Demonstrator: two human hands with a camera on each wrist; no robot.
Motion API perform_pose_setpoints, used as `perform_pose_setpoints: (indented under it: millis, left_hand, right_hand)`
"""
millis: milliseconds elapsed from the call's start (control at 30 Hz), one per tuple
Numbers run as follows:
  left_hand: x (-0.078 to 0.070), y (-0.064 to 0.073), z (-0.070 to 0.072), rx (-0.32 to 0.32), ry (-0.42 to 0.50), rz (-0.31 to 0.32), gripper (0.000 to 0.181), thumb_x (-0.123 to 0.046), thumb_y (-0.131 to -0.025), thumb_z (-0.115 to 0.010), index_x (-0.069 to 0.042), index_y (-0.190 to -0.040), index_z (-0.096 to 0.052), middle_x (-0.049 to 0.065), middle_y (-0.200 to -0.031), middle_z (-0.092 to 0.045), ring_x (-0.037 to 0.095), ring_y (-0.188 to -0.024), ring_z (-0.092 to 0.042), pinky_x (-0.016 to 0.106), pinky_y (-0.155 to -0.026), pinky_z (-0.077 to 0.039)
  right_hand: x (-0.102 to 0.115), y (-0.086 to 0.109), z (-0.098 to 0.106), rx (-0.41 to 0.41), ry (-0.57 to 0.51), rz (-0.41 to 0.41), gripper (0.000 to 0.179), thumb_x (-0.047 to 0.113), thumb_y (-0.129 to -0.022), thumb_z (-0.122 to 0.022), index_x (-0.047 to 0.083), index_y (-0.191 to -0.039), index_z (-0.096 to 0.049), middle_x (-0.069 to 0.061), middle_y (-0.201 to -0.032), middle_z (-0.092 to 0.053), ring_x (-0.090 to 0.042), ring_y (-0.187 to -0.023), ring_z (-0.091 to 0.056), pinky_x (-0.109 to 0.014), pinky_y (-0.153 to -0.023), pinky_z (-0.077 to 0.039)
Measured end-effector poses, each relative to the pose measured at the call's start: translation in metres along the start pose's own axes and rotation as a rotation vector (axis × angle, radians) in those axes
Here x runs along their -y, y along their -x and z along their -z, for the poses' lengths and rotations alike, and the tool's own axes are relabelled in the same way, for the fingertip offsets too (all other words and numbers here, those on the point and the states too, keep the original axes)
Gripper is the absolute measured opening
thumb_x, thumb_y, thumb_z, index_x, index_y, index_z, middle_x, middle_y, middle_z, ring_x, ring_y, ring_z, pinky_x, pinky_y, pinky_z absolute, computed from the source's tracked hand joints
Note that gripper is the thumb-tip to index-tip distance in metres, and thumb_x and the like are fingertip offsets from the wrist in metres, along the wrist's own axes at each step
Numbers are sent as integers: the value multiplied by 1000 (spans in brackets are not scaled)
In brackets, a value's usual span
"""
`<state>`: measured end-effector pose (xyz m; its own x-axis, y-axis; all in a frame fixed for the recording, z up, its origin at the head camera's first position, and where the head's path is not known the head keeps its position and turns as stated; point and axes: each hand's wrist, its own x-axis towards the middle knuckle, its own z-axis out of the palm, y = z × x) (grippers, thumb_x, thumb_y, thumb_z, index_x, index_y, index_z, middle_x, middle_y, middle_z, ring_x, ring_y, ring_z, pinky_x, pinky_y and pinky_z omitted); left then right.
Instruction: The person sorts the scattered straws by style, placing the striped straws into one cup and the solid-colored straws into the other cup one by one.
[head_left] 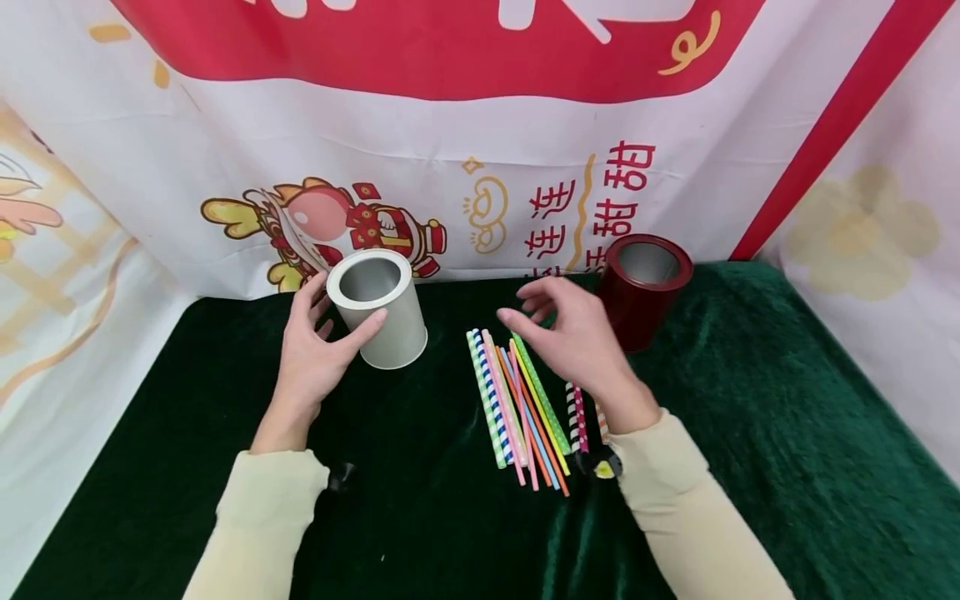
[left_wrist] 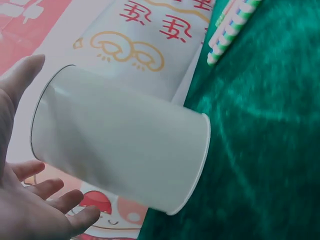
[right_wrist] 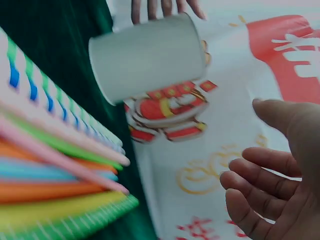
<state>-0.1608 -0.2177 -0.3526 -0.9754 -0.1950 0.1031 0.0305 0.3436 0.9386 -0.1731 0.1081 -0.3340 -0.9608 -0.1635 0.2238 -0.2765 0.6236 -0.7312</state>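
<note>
A white cylindrical canister [head_left: 393, 337] stands upright at the back left, its round mouth facing up. My left hand [head_left: 317, 350] is spread about its left and near sides, thumb and fingers apart; in the left wrist view the canister [left_wrist: 122, 142] lies between them, and firm contact cannot be made out. Loosely bent and holding nothing, the fingers of my right hand [head_left: 573, 329] hover by the far ends of a bundle of colourful paper straws [head_left: 517, 408]. Those straws [right_wrist: 55, 150] look close and blurred in the right wrist view, apart from the right hand [right_wrist: 280, 175].
Behind the right hand stands a dark red canister [head_left: 641, 312], also open at the top. A few striped straws [head_left: 577, 417] lie partly under the right wrist. Dark green velvet cloth [head_left: 420, 517] covers the table, with a printed white and red banner [head_left: 420, 133] behind it.
</note>
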Motion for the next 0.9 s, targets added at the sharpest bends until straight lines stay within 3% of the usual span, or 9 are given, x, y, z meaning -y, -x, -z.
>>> perform_pose_setpoints:
  millis: [300, 433, 600, 900]
  left_hand:
    - [1, -5, -12, -79, 103, 33, 102, -42, -90, -88, -35, -170, -24, -6, -177, -27, 28, -161, -30, 55, -132, -30]
    - [4, -5, -14, -100, 180, 37, 93, -39, -92, -86, -37, -167, -32, -8, -175, -33, 27, -159, -33, 55, -132, -30]
    - [8, -4, -16, -103, 260, 54, 81, -36, -95, -83, -39, -163, -39, -9, -170, -40, 26, -155, -35, 55, -132, -30]
    - [9, -6, -16, -84, 306, 55, 79, -35, -95, -84, -38, -161, -41, -10, -170, -41, 24, -152, -35, 56, -132, -28]
  right_hand:
    - [-3, -8, -56, 60, -89, -171, 26, 38, -101, -77, 16, -114, -75, 0, -98, -75, -16, -87, -67, -31, -78, -53]
    - [-1, -10, -74, 43, -84, -209, 22, 38, -100, -77, 18, -108, -75, 2, -93, -74, -15, -84, -66, -31, -76, -53]
    - [3, -10, -89, 28, -20, -231, 16, 35, -98, -80, 20, -101, -77, 5, -88, -76, -14, -81, -66, -34, -76, -54]
    - [11, -16, -101, 95, 54, -315, 21, 36, -97, -82, 17, -104, -78, 2, -91, -75, -18, -86, -67, -41, -84, -56]
